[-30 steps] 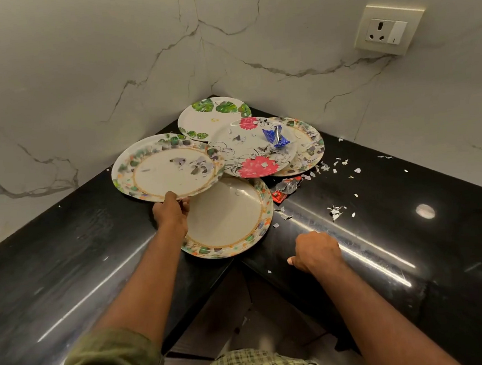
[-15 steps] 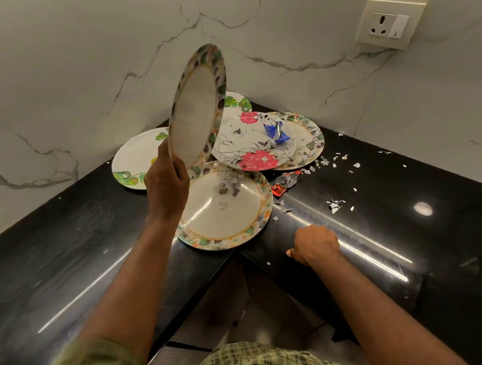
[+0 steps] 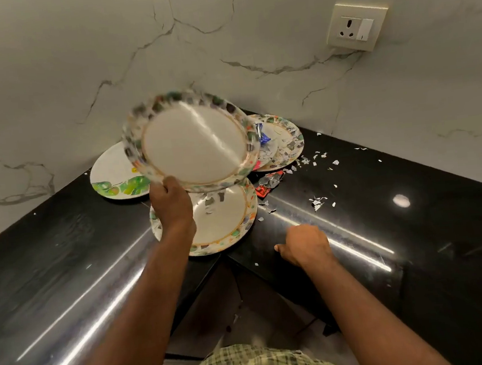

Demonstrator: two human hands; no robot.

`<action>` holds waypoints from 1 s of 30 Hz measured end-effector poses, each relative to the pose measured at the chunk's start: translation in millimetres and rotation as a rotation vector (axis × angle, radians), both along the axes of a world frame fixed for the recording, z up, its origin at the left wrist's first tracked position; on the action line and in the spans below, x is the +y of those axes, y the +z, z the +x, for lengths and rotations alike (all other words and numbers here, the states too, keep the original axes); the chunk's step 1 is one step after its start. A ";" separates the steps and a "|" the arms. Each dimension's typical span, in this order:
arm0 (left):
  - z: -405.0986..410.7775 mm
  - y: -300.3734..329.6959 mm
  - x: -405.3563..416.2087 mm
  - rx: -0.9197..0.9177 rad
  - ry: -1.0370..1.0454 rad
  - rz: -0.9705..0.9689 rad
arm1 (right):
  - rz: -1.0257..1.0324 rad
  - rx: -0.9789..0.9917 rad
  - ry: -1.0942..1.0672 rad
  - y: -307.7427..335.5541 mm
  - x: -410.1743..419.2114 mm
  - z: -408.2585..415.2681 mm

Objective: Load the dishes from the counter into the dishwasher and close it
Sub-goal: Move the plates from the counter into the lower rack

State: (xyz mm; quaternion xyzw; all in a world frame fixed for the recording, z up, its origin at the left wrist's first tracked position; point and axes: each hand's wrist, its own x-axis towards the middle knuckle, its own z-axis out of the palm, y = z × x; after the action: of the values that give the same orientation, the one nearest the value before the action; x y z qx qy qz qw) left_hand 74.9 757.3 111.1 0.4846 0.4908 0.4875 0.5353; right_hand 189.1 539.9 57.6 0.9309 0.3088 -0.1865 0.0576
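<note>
Plate (image 3: 193, 145) in left hand (image 3: 171, 202), unlabelled

A second ago my left hand (image 3: 171, 200) held the patterned plate (image 3: 191, 141) flat at its near rim, scraps lying on it. Half a second ago I had tipped it up on edge. Now I hold it raised and blurred, face toward me and bare, and the scraps (image 3: 213, 199) lie on the plate below (image 3: 232, 227). The leaf plate (image 3: 115, 176) beside it is uncovered

The raised plate (image 3: 192, 145), motion-blurred, hides most of the plates (image 3: 284, 141) behind it.
</note>
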 end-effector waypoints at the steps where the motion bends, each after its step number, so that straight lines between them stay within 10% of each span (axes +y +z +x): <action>1: 1.5 -6.4 -5.4 -0.067 -0.018 -0.099 | 0.040 -0.001 -0.033 -0.3 -3.6 1.9; 6: 5.3 -40.0 -38.1 -0.065 -0.149 -0.209 | 0.283 0.197 -0.357 0.5 -36.5 26.9; 14: 53.1 -61.9 -101.8 0.031 -0.560 -0.251 | 1.414 0.866 -1.214 8.3 -127.4 34.4; 30: 96.0 -86.3 -237.7 0.098 -1.376 -0.272 | 1.603 -0.030 -1.735 -32.9 -264.3 -58.8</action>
State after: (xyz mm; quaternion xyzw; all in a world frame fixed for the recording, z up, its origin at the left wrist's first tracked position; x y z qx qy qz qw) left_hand 170.9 519.6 24.8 0.6354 0.1529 -0.0501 0.7553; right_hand 130.3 275.6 24.8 0.6017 -0.3987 0.0948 -0.6856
